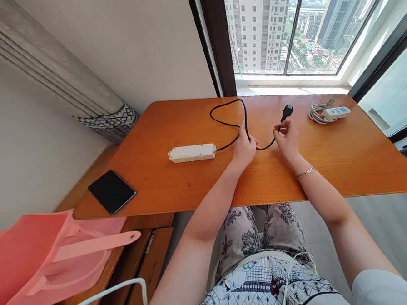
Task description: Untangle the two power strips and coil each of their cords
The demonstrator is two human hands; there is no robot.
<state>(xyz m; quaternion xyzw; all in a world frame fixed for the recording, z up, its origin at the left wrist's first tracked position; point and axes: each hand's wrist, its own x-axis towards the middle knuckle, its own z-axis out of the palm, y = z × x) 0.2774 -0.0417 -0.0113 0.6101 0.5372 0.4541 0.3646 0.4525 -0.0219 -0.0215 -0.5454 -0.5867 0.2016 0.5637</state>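
A white power strip (192,153) lies on the wooden table, its black cord (228,104) running to both of my hands. My left hand (244,148) is closed around the cord, with a loop of it rising behind the fingers. Farther right, my right hand (286,137) pinches the cord just below its black plug (287,111), which points up and away from me. Between the hands a short stretch of cord sags close to the tabletop.
A second white power strip (335,113) with its coiled white cord (317,114) rests at the table's far right. A black tablet (112,192) lies near the left edge. Pink bag-like item (24,248) stands lower left beside a wooden cabinet (151,263). The window (264,37) is behind the table (174,192).
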